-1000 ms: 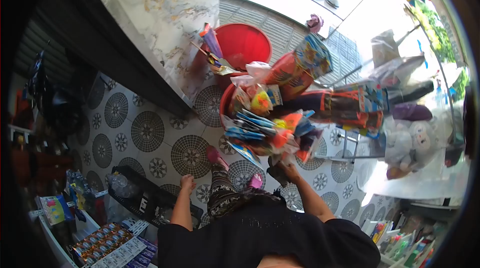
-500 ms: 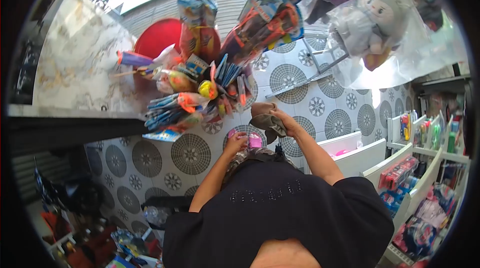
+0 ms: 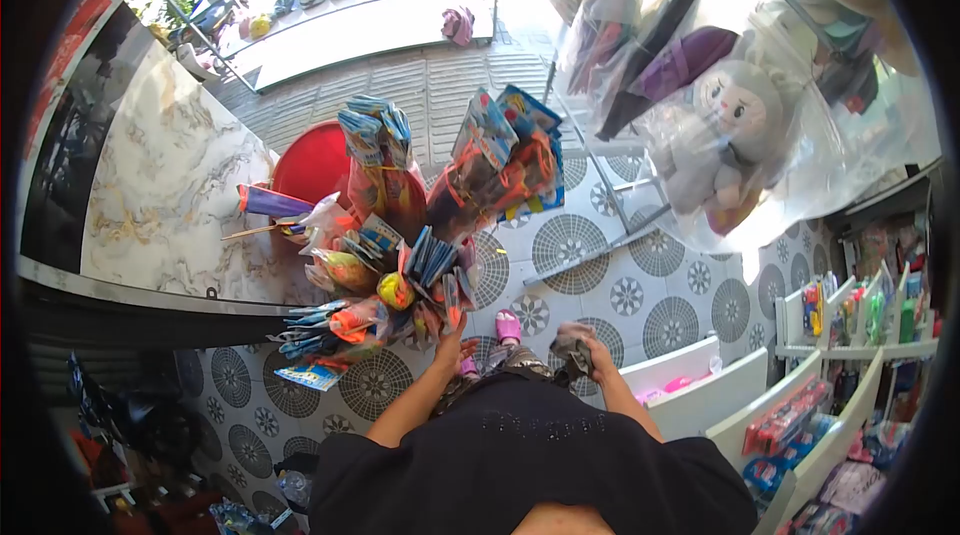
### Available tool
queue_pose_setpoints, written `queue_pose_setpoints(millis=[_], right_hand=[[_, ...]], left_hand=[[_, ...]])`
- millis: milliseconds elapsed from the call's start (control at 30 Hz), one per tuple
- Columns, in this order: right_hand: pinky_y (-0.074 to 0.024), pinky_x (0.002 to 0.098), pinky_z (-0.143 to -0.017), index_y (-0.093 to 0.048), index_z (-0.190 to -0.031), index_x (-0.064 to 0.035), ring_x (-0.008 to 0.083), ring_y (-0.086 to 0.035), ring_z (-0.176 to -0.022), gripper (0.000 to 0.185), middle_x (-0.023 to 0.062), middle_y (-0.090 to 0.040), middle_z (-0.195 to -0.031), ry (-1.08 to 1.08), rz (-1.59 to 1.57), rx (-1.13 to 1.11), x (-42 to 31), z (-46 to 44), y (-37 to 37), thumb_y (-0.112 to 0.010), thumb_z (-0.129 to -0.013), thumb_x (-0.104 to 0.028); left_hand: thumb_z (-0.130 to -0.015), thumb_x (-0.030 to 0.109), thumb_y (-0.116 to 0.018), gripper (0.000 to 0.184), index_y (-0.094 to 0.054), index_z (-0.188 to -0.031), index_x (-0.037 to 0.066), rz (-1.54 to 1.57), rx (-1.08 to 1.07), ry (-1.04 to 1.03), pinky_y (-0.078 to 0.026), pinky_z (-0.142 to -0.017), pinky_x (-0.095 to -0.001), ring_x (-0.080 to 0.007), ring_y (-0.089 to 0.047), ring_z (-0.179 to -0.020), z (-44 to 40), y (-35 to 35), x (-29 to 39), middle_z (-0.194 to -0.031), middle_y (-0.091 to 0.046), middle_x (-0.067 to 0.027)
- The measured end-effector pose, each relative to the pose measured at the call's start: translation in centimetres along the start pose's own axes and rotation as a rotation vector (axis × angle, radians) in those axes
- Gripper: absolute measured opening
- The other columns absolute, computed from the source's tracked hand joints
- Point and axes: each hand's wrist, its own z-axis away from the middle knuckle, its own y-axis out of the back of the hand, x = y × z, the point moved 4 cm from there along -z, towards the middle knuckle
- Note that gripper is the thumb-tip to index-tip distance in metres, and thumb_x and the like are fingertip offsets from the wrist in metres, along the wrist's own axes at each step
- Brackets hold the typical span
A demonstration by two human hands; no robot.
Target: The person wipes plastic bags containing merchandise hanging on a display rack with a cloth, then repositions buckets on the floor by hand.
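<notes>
By the marbled counter [image 3: 170, 185], the right hand [image 3: 599, 359] has its fingers closed around a crumpled grey-brown cloth [image 3: 573, 343], held just to the right of a pink slipper [image 3: 509, 325]. Over on the other side, the left hand [image 3: 455, 347] is up at the near edge of the packaged toys [image 3: 345, 320], fingers loosely uncurled, gripping nothing I can make out; whether they touch the wrappers, I can't tell. And look how those packets fan out in front of the red tub [image 3: 310, 170], crowded and leaning every way! One careless nudge from those fingers could tip a loose one onto the patterned floor [image 3: 667, 327]. The cloth, swung too close, could snag a wrapper's corner. That low metal bar [image 3: 597, 260] ahead? A trip risk for any hasty step forward.
</notes>
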Motion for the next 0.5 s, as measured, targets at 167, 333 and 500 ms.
queue_pose_setpoints(millis=[167, 333, 500], right_hand=[[-0.0586, 0.0392, -0.070, -0.055, -0.111, 0.0022, 0.0272, -0.068, -0.084, 0.027, 0.0171, -0.064, -0.099, -0.130, 0.087, 0.211, -2.8, -2.2, 7.6, -0.056, -0.085, -0.007], [-0.0577, 0.0383, -0.068, -0.057, -0.107, 0.0031, 0.0255, -0.068, -0.081, 0.026, 0.0162, -0.065, -0.096, -0.098, 0.316, 0.185, -7.1, -4.7, 7.5, -0.058, -0.084, -0.008], [-0.0561, 0.0341, -0.067, -0.057, -0.105, 0.0031, 0.0223, -0.067, -0.076, 0.027, 0.0144, -0.065, -0.091, -0.064, 0.447, 0.081, -8.8, -10.4, 5.5, -0.063, -0.082, -0.010]], left_hand=[[-0.069, 0.047, -0.080, 0.094, -0.027, -0.140, 0.013, 0.048, 0.140, 0.020, -0.049, -0.051, -0.0263, -0.0188, -0.063, -0.071, -2.2, 0.7, -1.0, -0.100, -0.056, -0.0101], [-0.079, 0.036, -0.072, 0.054, -0.051, -0.124, 0.015, 0.187, 0.218, -0.059, -0.051, -0.056, -0.0277, -0.0220, -0.063, -0.079, -4.6, 0.4, -2.1, -0.107, -0.057, -0.0052], [-0.080, 0.033, -0.071, 0.041, -0.059, -0.111, 0.009, 0.133, 0.358, -0.321, -0.047, -0.053, -0.0253, -0.0149, -0.061, -0.071, -3.2, -0.4, -1.1, -0.088, -0.062, -0.0032]])
